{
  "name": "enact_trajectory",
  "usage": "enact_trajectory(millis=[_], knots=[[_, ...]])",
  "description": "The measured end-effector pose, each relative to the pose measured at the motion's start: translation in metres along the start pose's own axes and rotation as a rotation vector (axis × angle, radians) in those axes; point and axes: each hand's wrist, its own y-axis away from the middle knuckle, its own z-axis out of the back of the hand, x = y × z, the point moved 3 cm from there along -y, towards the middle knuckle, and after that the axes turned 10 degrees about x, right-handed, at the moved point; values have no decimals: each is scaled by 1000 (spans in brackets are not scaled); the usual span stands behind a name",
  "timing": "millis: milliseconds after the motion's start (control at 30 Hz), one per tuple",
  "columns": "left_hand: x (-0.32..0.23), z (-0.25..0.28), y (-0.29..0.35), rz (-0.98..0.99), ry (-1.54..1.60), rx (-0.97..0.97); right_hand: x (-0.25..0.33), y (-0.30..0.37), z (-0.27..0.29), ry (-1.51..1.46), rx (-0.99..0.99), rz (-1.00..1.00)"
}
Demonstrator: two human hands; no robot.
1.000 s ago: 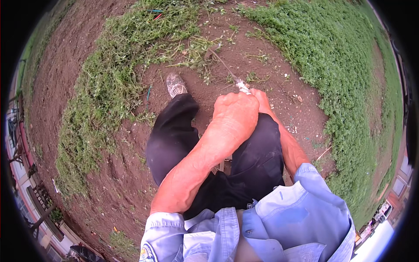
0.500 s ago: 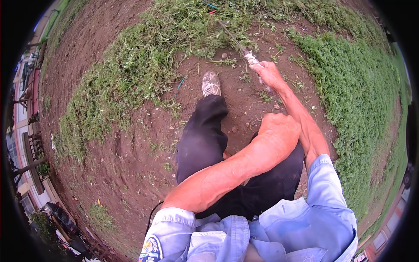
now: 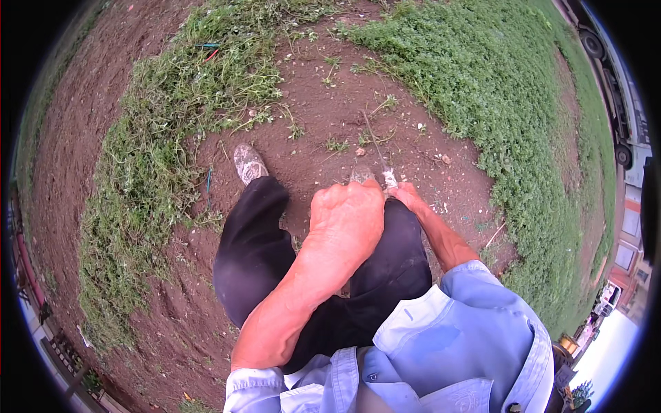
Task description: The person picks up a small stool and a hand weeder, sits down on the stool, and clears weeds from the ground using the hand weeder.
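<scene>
My right hand [image 3: 409,197] is closed around the white-wrapped grip of a thin, dark metal tool [image 3: 375,144]. The tool's narrow shaft points away from me over bare soil, just beyond my right shoe [image 3: 361,173]; its exact kind is hard to make out. Left of that grip, above my right thigh, my left hand [image 3: 348,215] is a closed fist with its back turned up. Whatever its fingers may hold is hidden. It covers part of my right leg and shoe. Small weeds [image 3: 337,144] lie on the dirt around the shaft.
A long heap of pulled weeds [image 3: 158,144] curves along the left, with red and blue strips in it. Dense low green plants [image 3: 475,89] grow on the right. My left shoe [image 3: 249,164] stands on brown soil [image 3: 296,89]. A vehicle [image 3: 623,103] shows at the far right.
My view has swung to the right. Both hands have come nearer my body, and the tool has been drawn back from the weed heap. My right shoe has come into view.
</scene>
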Motion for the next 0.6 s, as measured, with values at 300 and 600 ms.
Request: enact_trajectory(millis=[300, 600], knots=[[-14, -5, -11, 5, -80, 15, 57, -53, 4, 150, -194, -41], [-11, -4, -20, -1, -200, 45, 91, -135, 88, 342, -315, -42]])
